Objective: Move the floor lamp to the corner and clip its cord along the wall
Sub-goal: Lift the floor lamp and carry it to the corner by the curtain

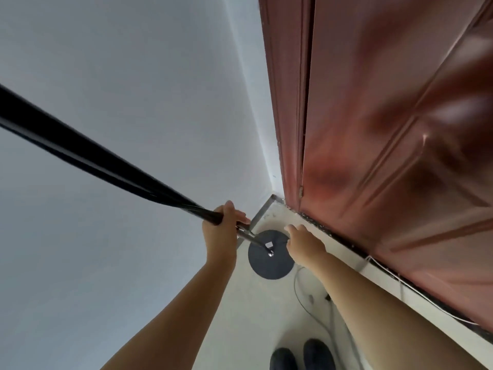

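Observation:
The floor lamp's black pole (88, 158) slants from the upper left down to a round dark base (262, 268) that rests on the pale floor close to the room corner. My left hand (222, 222) is shut around the pole just above its silver lower section. My right hand (304, 243) hovers over the base's right edge with fingers apart, holding nothing. The lamp's thin cord (301, 297) curls on the floor to the right of the base and runs toward my feet.
A white wall (120, 76) fills the left side. A reddish-brown panelled door (400, 129) stands on the right, with a white cable (416, 289) along its bottom edge. My dark shoes (301, 356) are at the bottom.

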### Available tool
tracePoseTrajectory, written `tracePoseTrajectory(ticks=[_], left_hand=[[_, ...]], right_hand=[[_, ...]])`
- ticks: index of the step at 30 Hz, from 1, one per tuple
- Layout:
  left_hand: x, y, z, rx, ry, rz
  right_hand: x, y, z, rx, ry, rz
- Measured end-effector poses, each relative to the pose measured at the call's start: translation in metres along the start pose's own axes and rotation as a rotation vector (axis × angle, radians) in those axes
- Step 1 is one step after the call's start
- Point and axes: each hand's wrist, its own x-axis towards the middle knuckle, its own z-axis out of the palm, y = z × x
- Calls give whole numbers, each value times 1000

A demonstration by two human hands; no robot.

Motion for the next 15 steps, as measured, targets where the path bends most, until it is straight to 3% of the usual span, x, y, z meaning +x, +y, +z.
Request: tracePoseTrajectory(ticks=[8, 15], left_hand=[[11, -16, 8, -82, -81, 282], [10, -18, 5, -104, -100, 340]], right_hand=[[110, 8, 99, -51, -198, -60], [98, 62, 139, -179, -407, 28]])
